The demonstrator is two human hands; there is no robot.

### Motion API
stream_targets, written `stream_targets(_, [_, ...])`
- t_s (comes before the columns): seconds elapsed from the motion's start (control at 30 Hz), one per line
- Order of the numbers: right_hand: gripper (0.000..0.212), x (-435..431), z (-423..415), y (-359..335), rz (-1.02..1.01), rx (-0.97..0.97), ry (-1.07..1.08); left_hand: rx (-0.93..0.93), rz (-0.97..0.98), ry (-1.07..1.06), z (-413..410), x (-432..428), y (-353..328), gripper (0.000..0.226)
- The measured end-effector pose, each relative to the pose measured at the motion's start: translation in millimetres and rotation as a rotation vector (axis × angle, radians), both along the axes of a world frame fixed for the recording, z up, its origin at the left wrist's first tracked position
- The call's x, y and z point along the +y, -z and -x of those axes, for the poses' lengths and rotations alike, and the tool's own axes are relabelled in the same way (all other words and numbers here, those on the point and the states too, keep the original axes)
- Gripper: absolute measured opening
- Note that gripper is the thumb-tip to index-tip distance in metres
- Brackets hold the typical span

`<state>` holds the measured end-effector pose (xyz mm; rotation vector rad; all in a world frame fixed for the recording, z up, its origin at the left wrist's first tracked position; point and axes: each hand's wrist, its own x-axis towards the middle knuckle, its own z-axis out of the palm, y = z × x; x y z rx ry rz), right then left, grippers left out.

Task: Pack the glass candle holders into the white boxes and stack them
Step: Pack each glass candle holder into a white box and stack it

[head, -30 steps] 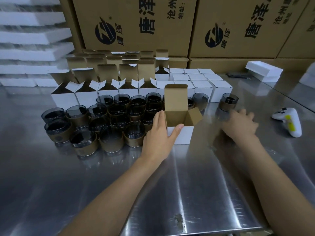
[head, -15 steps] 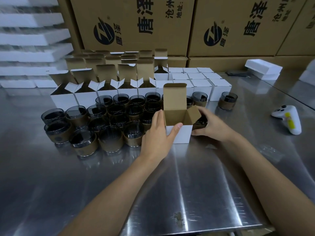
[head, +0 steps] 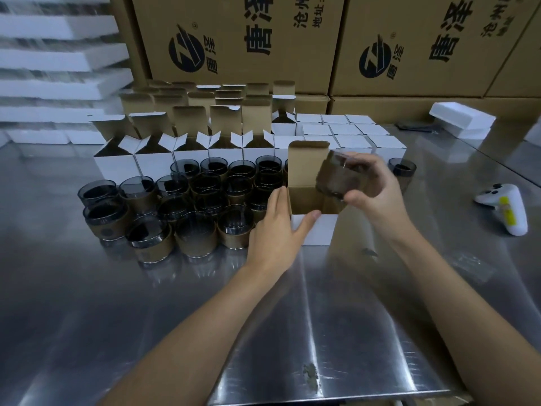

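Note:
An open white box [head: 317, 230] with its brown lid flap up stands on the steel table in front of me. My left hand [head: 278, 230] grips its left side and front corner. My right hand [head: 374, 189] holds a smoky glass candle holder [head: 336, 177] with a brown paper sleeve, tilted, just above the box's open top on the right. Several more candle holders [head: 199, 218] stand clustered to the left of the box. One single holder [head: 402, 169] stands to the right, behind my right hand.
Rows of open white boxes [head: 152, 165] stand behind the glasses, closed white boxes [head: 351, 136] behind the held box. A white game controller [head: 506, 206] lies at the right. Large brown cartons [head: 234, 39] line the back wall, white foam sheets [head: 58, 54] are stacked at left, a foam block [head: 459, 118] back right.
My right hand reached right, picked up a candle holder beside the box and lifted it up over the box's opening. My left hand stayed on the box.

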<state>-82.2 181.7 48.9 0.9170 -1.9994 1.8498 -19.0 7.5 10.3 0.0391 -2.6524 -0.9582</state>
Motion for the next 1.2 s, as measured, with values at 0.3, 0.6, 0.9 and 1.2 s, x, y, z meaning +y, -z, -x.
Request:
stream_targets(0.3, [0.056,-9,-8,7,-0.103,-0.016,0.023,0.011,-0.002,-0.015,-1,1,-1,0.077])
stream_targets(0.6, [0.022,-12,-5,10,-0.387,0.051,0.150,-0.002,0.009,-0.011,0,1,0,0.077])
stream_targets(0.9, [0.020,-4,8,22,-0.377,0.113,0.122,0.037,-0.054,-0.006,1,1,0,0.082])
stream_targets(1.2, [0.047,-21,7,35,0.347,-0.666,-0.136,0.142,-0.242,0.057,1,4,5,0.082])
